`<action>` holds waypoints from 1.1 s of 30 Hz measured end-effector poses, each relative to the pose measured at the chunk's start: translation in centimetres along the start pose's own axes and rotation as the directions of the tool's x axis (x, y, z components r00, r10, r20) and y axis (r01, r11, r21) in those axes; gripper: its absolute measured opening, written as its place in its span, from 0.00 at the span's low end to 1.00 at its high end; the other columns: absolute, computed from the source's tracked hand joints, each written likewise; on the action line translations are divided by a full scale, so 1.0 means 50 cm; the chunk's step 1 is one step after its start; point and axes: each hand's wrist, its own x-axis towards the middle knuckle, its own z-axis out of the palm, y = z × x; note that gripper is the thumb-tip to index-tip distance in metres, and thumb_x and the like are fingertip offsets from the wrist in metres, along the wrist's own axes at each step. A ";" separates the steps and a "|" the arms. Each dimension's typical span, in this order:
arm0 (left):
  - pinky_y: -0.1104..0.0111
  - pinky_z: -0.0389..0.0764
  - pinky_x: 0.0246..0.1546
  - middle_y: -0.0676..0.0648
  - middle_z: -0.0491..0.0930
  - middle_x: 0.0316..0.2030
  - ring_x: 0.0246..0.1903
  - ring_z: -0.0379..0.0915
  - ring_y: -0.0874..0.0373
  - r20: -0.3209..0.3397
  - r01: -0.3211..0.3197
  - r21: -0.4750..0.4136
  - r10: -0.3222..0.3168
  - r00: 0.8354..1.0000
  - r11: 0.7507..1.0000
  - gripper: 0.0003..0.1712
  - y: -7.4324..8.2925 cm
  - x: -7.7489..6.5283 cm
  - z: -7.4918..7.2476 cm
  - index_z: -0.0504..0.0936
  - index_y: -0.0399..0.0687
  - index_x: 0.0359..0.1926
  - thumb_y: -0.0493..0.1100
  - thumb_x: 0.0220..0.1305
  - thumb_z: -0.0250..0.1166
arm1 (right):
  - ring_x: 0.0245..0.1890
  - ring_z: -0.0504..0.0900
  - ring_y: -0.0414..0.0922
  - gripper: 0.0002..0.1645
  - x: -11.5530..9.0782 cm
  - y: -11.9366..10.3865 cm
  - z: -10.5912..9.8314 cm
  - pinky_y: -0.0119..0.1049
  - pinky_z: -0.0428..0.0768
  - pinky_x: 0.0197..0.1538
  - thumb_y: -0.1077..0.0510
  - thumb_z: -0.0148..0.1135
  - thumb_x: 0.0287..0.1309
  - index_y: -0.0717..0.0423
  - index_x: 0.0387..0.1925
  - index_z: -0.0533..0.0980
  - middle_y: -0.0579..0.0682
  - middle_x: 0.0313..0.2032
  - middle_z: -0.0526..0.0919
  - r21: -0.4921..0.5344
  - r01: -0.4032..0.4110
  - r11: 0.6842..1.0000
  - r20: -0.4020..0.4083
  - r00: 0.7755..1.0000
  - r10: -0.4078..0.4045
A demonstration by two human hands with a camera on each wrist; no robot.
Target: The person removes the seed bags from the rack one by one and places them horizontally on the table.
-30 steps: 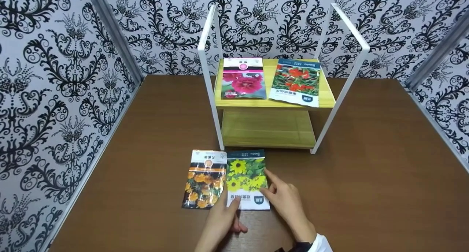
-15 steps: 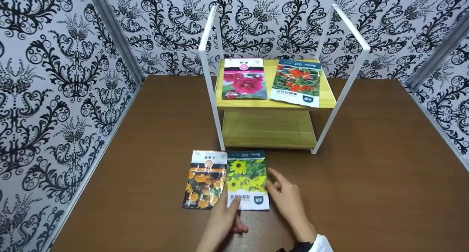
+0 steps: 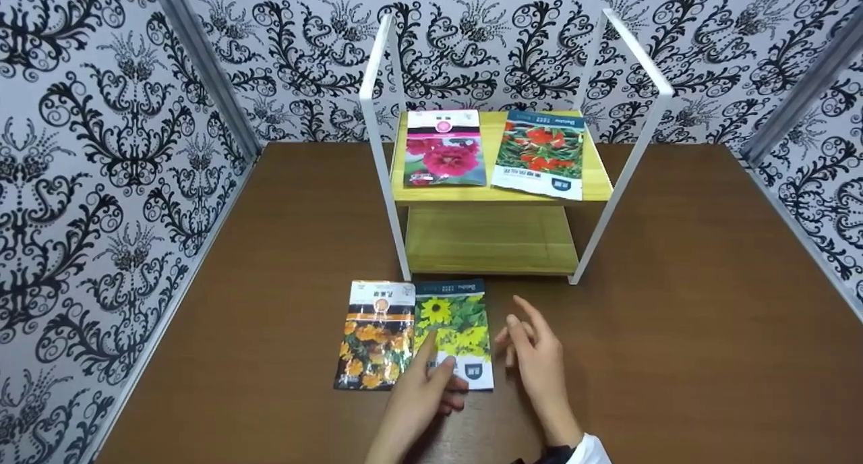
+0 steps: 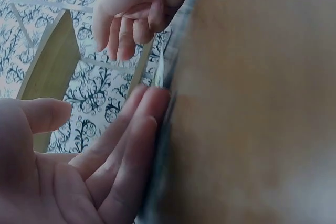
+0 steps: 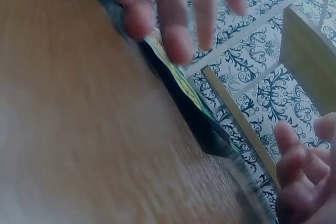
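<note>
Two flower seed packets lie side by side on the brown table. The left packet (image 3: 372,346) shows orange blooms; the right packet (image 3: 465,315) shows yellow blooms under a dark green top band. My left hand (image 3: 418,393) is over the lower left part of the yellow packet with loose fingers, covering some of its print. In the left wrist view, the fingers of my left hand (image 4: 105,182) reach along the table side, thumb apart from them. My right hand (image 3: 543,363) is right of the yellow packet, its fingers loosely bent and holding nothing.
A two-level shelf rack (image 3: 495,238) with a white frame stands behind the packets. On its upper board lie a pink-flower packet (image 3: 446,157) and a red-flower packet (image 3: 539,154). Patterned black-and-white walls (image 3: 135,147) enclose the table at the back and sides.
My right hand has come away from the yellow packet's right edge and moved to the right. My left hand has shifted slightly up and right over the packet, its fingers loosened. Both packets stay in place.
</note>
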 end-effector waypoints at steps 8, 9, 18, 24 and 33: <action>0.67 0.77 0.29 0.50 0.79 0.36 0.30 0.76 0.57 -0.066 -0.116 0.128 0.125 0.990 0.985 0.37 0.034 0.021 0.010 0.50 0.61 0.68 0.59 0.60 0.53 | 0.35 0.80 0.51 0.26 -0.019 -0.055 -0.013 0.38 0.77 0.33 0.53 0.50 0.62 0.52 0.61 0.63 0.54 0.39 0.81 -0.020 0.002 1.000 -0.045 0.999 -0.003; 0.67 0.76 0.29 0.50 0.79 0.38 0.31 0.76 0.57 -0.073 -0.135 0.141 0.146 0.987 0.981 0.37 0.038 0.022 0.011 0.50 0.62 0.68 0.60 0.60 0.52 | 0.38 0.79 0.50 0.27 -0.019 -0.055 -0.016 0.37 0.76 0.38 0.52 0.51 0.62 0.52 0.61 0.62 0.53 0.40 0.81 -0.019 0.007 1.000 -0.053 0.999 -0.008; 0.64 0.74 0.42 0.56 0.71 0.53 0.48 0.70 0.57 -0.125 -0.289 0.168 0.311 0.942 0.942 0.33 0.116 0.044 0.029 0.53 0.73 0.65 0.62 0.60 0.52 | 0.46 0.75 0.43 0.32 0.017 -0.041 -0.061 0.31 0.71 0.48 0.51 0.52 0.60 0.43 0.65 0.57 0.48 0.45 0.78 -0.120 0.127 0.985 -0.161 0.976 -0.145; 0.69 0.74 0.42 0.62 0.66 0.56 0.50 0.68 0.64 -0.099 -0.399 0.202 0.424 0.900 0.894 0.31 0.183 0.060 0.042 0.50 0.80 0.64 0.60 0.61 0.51 | 0.48 0.74 0.43 0.31 0.039 -0.105 -0.092 0.29 0.68 0.52 0.53 0.48 0.63 0.45 0.66 0.53 0.49 0.47 0.76 -0.060 0.222 0.973 -0.184 0.956 -0.229; 0.69 0.74 0.41 0.65 0.66 0.56 0.47 0.69 0.67 -0.033 -0.407 0.269 0.430 0.902 0.873 0.36 0.250 0.096 0.044 0.42 0.83 0.64 0.64 0.59 0.50 | 0.46 0.74 0.40 0.31 0.062 -0.211 -0.113 0.27 0.74 0.43 0.58 0.46 0.64 0.47 0.67 0.52 0.54 0.51 0.74 -0.064 0.292 0.954 -0.151 0.942 -0.299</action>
